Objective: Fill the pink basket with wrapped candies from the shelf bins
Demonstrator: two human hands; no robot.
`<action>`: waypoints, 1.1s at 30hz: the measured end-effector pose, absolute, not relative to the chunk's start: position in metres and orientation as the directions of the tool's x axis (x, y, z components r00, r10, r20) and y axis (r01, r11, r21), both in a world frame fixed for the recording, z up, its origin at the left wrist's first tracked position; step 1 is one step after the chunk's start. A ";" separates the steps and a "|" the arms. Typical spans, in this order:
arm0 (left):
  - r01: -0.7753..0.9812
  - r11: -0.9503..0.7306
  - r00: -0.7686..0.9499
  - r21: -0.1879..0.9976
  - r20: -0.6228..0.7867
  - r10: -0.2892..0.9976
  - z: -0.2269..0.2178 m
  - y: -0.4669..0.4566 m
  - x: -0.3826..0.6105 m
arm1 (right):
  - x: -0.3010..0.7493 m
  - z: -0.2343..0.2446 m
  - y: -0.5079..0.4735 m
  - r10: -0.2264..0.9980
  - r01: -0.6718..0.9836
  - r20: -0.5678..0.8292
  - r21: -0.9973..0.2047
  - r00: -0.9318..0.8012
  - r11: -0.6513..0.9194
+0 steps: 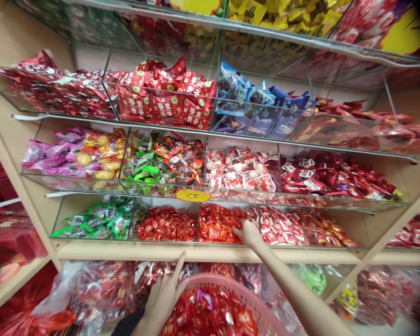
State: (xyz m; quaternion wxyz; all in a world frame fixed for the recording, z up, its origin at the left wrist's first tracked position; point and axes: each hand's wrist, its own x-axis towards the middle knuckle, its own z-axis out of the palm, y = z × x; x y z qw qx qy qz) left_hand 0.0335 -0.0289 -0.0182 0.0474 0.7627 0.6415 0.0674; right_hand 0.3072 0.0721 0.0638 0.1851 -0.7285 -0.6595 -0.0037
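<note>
My right hand point(250, 233) reaches over the front edge of a bottom-row compartment, among the red-orange wrapped candies point(215, 224). Its thumb points left; the other fingertips are mostly hidden, so a grip cannot be made out. Low in the view, a pink plastic basket point(266, 310) is heaped with red wrapped candies point(213, 317) and one purple-wrapped piece point(205, 298). My left hand point(163, 296) is at the basket's left side, covering part of the rim. Its index finger stretches up toward the wooden ledge point(210, 252), while the thumb lies along the rim.
Clear dividers split the shelves into bins: green-wrapped candies point(101, 219), red packets point(164, 100), blue packets point(262, 102), white-and-red candies point(240, 170). A yellow price tag point(192, 195) hangs just above the bottom row. Bagged goods point(105, 289) sit beneath the ledge.
</note>
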 end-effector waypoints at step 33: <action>0.975 -0.188 0.183 0.120 0.052 0.982 -0.015 -0.029 0.036 | 0.276 0.000 -0.122 0.760 0.782 -0.186 -0.108 -0.623 0.614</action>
